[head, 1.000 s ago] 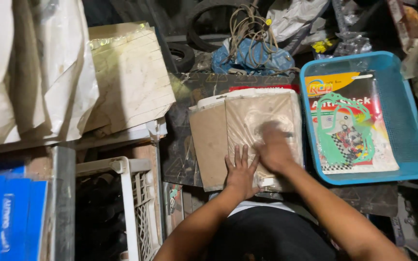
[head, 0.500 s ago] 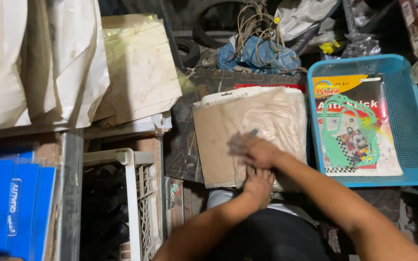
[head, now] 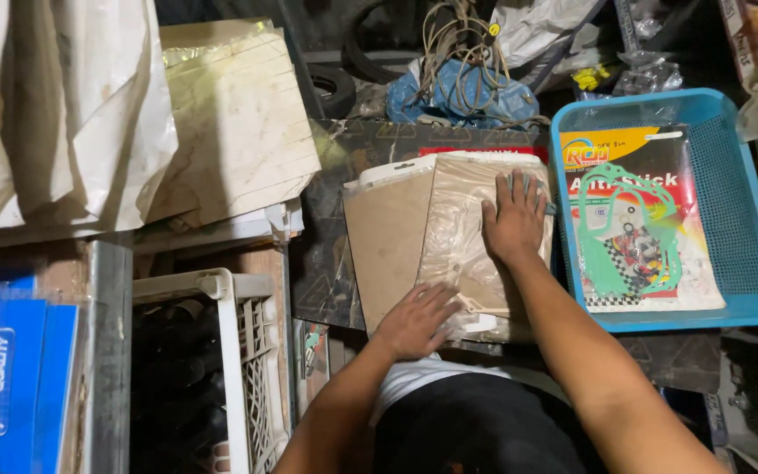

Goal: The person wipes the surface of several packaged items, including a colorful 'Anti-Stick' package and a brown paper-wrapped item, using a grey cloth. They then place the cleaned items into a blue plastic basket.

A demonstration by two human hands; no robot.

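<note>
Hands lay flat on a stack of clear-wrapped brown cardboard packets [head: 449, 237] resting on a dark surface in front of the person. The right hand [head: 512, 221] was spread open, palm down on the upper right of the stack, gripping nothing. The left hand [head: 414, 320] was open too, fingers pressed on the stack's lower edge. Just right of the stack sat a blue plastic basket [head: 747, 219] holding a printed gasket packet [head: 638, 219]. A white plastic crate [head: 239, 351] stood to the left.
</note>
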